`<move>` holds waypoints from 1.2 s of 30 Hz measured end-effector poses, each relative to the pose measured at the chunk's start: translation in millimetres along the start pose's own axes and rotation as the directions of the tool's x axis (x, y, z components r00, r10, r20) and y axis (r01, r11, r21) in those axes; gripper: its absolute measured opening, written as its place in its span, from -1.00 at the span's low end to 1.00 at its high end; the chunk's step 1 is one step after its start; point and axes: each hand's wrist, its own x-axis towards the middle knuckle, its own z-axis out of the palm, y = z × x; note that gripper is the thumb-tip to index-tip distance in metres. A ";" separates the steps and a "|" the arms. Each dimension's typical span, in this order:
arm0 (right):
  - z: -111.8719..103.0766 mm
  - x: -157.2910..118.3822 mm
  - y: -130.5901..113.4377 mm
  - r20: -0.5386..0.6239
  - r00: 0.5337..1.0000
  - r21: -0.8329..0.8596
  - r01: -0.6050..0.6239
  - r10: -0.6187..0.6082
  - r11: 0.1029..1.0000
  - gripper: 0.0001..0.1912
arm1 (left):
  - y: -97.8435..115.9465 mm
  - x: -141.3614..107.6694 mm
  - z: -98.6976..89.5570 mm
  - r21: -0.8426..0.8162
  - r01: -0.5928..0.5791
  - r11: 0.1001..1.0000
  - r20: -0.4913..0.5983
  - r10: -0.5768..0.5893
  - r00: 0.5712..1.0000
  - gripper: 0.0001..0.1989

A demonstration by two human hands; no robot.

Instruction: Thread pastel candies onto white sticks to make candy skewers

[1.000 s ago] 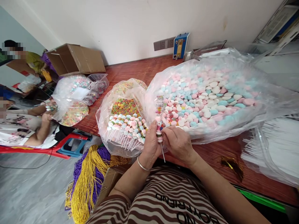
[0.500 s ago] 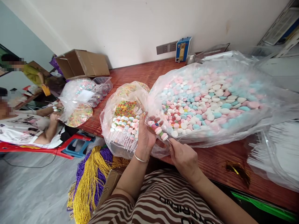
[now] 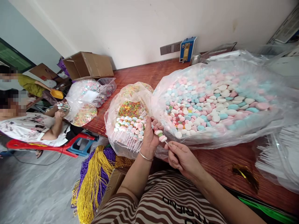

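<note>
My left hand [image 3: 150, 137] is curled around the upper part of a candy skewer [image 3: 160, 136], whose pink, green and white pieces show below its fingers. My right hand [image 3: 182, 155] pinches the skewer's white stick at the lower end. Just left of my left hand, finished-looking candy skewers [image 3: 129, 126] lie in rows on an open plastic bag, beside small orange and green ring candies [image 3: 130, 109]. A large clear bag of pink, white and blue candies [image 3: 217, 109] spreads to the right of both hands.
White sticks [image 3: 277, 155] lie in plastic at the right, near a gold wrapper [image 3: 245, 175]. A cardboard box [image 3: 98, 65] and blue device [image 3: 187, 49] stand at the back. Bead strings [image 3: 95, 180] hang at the table's front. Two people are at the left, one seated holding candies [image 3: 63, 106].
My left fingers have closed further over the skewer's upper candies. My right hand's lower fingers have loosened while its pinch stays on the stick. The view has shifted, and the standing person's yellow scoop has turned.
</note>
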 end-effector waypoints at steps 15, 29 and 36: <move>-7.6 9.5 7.0 -0.034 0.870 -0.635 0.361 -0.492 0.683 -0.72 | -3.2 -6.2 1.1 0.071 0.014 0.997 -0.088 -0.008 0.996 -0.70; -14.0 -3.4 3.1 -0.066 0.843 -0.746 0.313 -0.533 0.588 -0.77 | -0.7 -6.1 3.5 0.028 -0.110 0.994 -0.053 0.111 0.992 -0.69; -19.3 -8.4 9.4 0.066 0.726 -0.879 0.367 -0.685 0.304 -0.80 | -4.7 -19.0 10.0 0.073 -0.068 0.995 0.036 0.065 0.997 -0.61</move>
